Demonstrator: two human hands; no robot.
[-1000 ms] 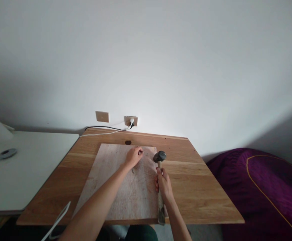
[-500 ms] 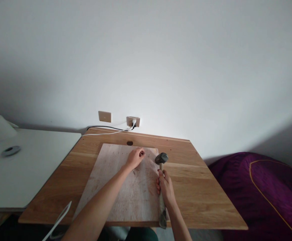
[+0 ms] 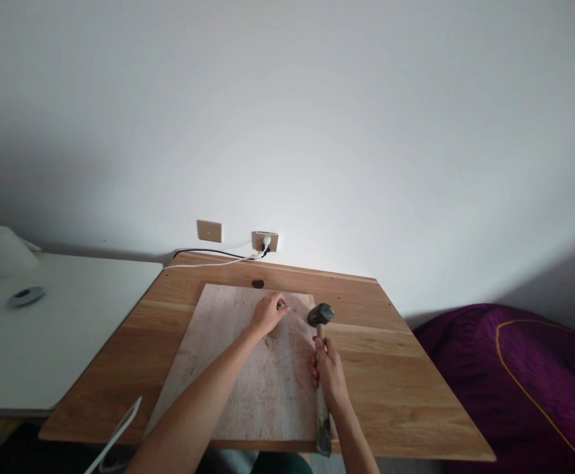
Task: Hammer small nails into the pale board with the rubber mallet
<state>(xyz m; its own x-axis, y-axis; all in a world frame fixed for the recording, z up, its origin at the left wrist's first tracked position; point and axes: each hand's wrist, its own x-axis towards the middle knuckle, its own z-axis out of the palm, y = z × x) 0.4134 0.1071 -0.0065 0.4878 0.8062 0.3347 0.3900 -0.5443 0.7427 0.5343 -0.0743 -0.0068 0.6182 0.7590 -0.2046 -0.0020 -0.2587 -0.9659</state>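
Observation:
My right hand (image 3: 329, 368) is wrapped round the handle of a hammer (image 3: 321, 315) with a thick dark head, held over the right edge of a pale wooden board (image 3: 248, 388). The head points away from me and the handle runs down past the board's near edge. Over the far part of the board, my left hand (image 3: 269, 312) has its thumb and fingers drawn together; what they pinch is too small to make out. Just below that wrist lie thin pieces like nails (image 3: 266, 340). A row of small dark marks (image 3: 238, 303) crosses the board left of the hand.
The board lies on a wooden table (image 3: 396, 382) against a wall. Behind it are a socket with plugs (image 3: 266, 243) and cables (image 3: 208, 264). A white table (image 3: 95, 316) with a grey roll (image 3: 25, 296) adjoins on the left. A purple cushion (image 3: 470, 368) stands at right.
The view has shifted slightly. My left thumb and fingers have moved a little over the board. My right hand keeps the hammer in nearly the same place.

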